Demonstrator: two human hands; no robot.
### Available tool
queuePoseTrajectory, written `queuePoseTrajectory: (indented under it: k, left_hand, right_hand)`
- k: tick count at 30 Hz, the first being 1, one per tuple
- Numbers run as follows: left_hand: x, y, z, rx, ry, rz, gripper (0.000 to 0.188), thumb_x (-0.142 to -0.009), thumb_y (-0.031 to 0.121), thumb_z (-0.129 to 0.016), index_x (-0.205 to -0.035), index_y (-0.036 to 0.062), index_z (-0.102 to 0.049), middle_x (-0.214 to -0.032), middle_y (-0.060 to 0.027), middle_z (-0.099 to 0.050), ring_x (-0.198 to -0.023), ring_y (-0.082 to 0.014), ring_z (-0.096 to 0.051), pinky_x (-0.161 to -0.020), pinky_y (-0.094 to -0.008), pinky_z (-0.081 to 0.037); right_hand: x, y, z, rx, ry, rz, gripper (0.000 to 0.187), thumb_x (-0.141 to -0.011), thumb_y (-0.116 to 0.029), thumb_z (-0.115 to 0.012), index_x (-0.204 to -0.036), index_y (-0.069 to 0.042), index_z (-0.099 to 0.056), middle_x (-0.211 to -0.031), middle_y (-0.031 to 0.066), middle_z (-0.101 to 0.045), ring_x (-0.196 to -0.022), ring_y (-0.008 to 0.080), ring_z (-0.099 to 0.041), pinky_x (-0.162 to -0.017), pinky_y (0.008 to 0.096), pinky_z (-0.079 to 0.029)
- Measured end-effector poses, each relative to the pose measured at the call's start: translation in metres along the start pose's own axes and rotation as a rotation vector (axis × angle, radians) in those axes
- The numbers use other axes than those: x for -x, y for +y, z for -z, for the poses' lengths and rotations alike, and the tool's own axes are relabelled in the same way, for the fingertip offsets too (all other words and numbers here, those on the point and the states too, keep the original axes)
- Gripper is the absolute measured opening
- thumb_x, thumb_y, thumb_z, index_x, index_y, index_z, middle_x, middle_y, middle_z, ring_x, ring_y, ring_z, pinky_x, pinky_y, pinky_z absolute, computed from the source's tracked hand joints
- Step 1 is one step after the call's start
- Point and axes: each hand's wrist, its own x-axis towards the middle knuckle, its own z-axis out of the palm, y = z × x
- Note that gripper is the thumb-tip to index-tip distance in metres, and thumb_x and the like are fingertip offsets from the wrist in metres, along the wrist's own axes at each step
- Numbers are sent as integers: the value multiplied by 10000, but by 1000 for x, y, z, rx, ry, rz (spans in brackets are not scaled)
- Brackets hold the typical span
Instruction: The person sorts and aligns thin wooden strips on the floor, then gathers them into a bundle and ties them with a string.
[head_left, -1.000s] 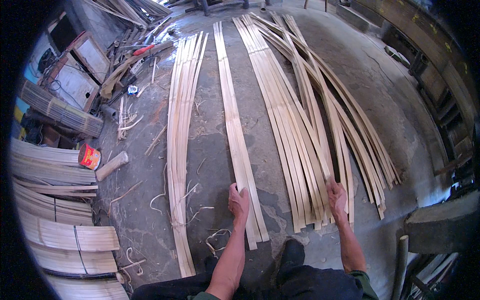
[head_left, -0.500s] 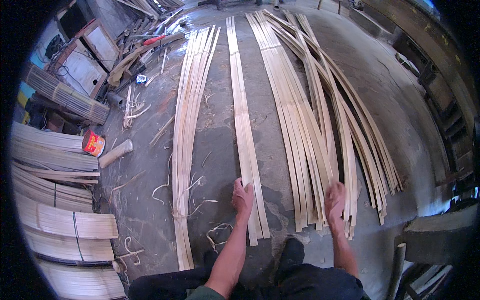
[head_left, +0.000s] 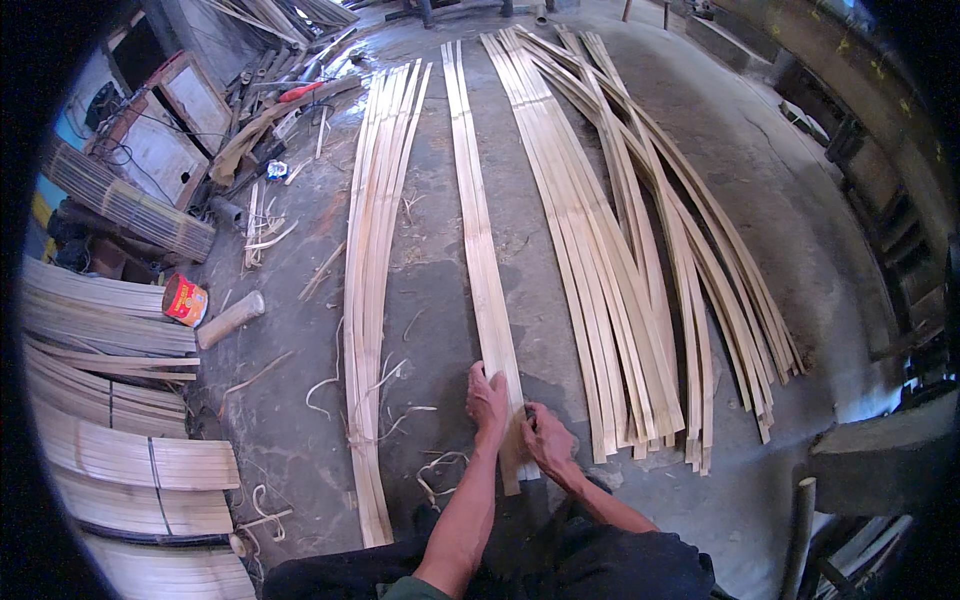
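Note:
A narrow pair of long pale bamboo strips [head_left: 480,250] lies on the floor in front of me, running away from my feet. My left hand [head_left: 488,397] is closed on the left edge near the close end, thumb on top. Just across from it, my right hand [head_left: 548,437] has its fingers curled on the right edge of the same strips, a little nearer to me. Its fingertips are partly hidden. To the right lies a wide row of bamboo strips [head_left: 590,240], with several more crossing beyond it. Another bunch of strips [head_left: 372,250] lies to the left.
Tied bundles of strips [head_left: 190,465] are stacked at the left edge. A red tin [head_left: 186,300] and a short wooden cylinder [head_left: 232,320] stand beside them. Thin curled shavings [head_left: 440,475] litter the floor. A concrete block [head_left: 885,455] is at the lower right.
My right hand has moved left, from the right-hand row of strips to the middle pair. The left hand stays on the middle pair, whose near ends now sit closer together.

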Motion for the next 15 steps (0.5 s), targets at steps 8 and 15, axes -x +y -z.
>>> queuePoseTrajectory:
  k: [8, 15]
  left_hand:
    - [0, 0, 2, -16, -9, 14, 443, -880, 282, -585, -1250, 57, -495, -1165, -180, -604, -1063, -361, -600, -888, -463, -467]
    - [-4, -8, 2, -13, -5, -30, 437, -873, 274, -613, -1240, 63, -506, -1145, -177, -612, -1051, -360, -603, -882, -457, -471]
  right_hand:
    - [-2, -11, -9, 111, 133, 52, 324, -903, -229, -596, -1183, -70, -558, -986, 147, -644, -1002, 336, -596, -850, 439, -465]
    - [-13, 16, 3, -357, 114, -52, 262, -936, -206, -569, -1128, -29, -591, -913, 92, -643, -864, 193, -610, -758, 341, -490]
